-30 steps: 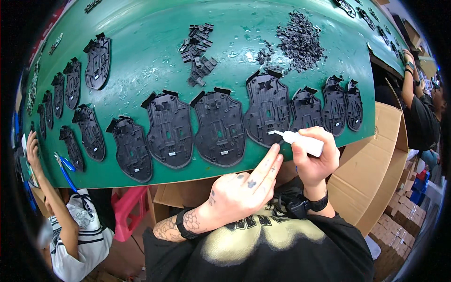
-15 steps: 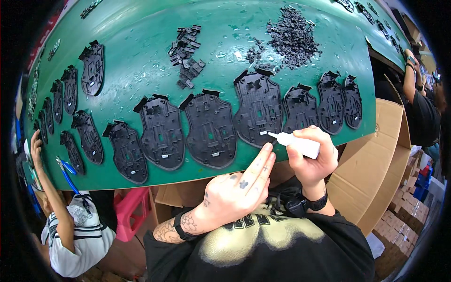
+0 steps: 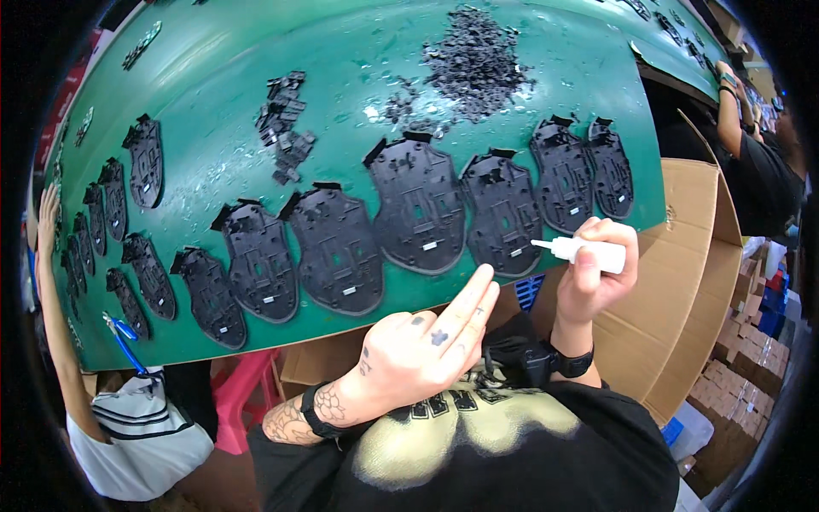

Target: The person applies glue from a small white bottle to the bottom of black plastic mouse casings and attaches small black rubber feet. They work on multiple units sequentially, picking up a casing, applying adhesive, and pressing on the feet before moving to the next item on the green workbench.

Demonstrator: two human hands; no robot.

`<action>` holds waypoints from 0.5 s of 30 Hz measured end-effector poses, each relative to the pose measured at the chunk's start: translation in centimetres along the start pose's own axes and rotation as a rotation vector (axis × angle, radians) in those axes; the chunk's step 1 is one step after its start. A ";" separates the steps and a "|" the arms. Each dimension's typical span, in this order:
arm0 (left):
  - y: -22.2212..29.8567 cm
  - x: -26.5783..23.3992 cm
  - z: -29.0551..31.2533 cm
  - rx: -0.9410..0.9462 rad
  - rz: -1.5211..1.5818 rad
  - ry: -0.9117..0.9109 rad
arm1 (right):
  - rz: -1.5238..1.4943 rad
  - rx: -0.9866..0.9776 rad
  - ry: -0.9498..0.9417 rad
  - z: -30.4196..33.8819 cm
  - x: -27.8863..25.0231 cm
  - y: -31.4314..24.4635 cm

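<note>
My right hand [image 3: 593, 282] is closed around a small white squeeze bottle [image 3: 604, 255] with a thin nozzle. The nozzle tip points left, just beside the lower right edge of a black plastic shell [image 3: 490, 205]. On that shell, a small white rectangular piece lies near the bottom end. My left hand [image 3: 426, 346] holds nothing; its index and middle fingers stretch out below the shell, near the table's front edge. To the left lie more such shells, among them a big black shell [image 3: 409, 200] and another black shell [image 3: 341, 247], each with a small white piece.
On the green table [image 3: 205, 154] are a heap of small black parts [image 3: 478, 64] and a strip of black pieces [image 3: 281, 128]. Blue-handled pliers [image 3: 124, 333] lie at left, near another person's arm [image 3: 64, 324]. A cardboard box [image 3: 674, 282] stands at right.
The bottle in my right hand has moved off the big middle shell to beside the shell on its right. My left hand keeps its pose. The whole view has shifted.
</note>
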State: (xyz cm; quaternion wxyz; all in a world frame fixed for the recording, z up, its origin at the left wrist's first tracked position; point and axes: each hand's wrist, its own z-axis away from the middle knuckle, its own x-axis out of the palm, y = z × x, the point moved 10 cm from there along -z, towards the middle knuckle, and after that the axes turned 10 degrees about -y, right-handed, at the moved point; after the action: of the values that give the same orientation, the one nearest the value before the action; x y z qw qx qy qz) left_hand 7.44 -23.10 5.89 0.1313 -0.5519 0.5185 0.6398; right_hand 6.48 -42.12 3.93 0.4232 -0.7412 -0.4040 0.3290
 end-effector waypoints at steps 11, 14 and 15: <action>1.1 2.2 -2.1 0.081 -0.062 -0.014 | 0.117 -0.054 -0.142 0.1 0.9 0.3; 1.1 2.2 -2.1 0.077 -0.071 -0.013 | 0.172 -0.080 -0.155 0.2 0.9 0.2; 1.0 2.2 -2.1 0.077 -0.065 -0.003 | 0.173 -0.088 -0.163 0.2 0.9 0.2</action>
State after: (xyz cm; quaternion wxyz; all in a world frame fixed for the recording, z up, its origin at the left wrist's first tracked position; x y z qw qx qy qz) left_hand 7.11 -26.16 4.92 0.1740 -0.5619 0.5242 0.6158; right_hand 6.80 -41.34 3.58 0.3259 -0.7620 -0.3855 0.4057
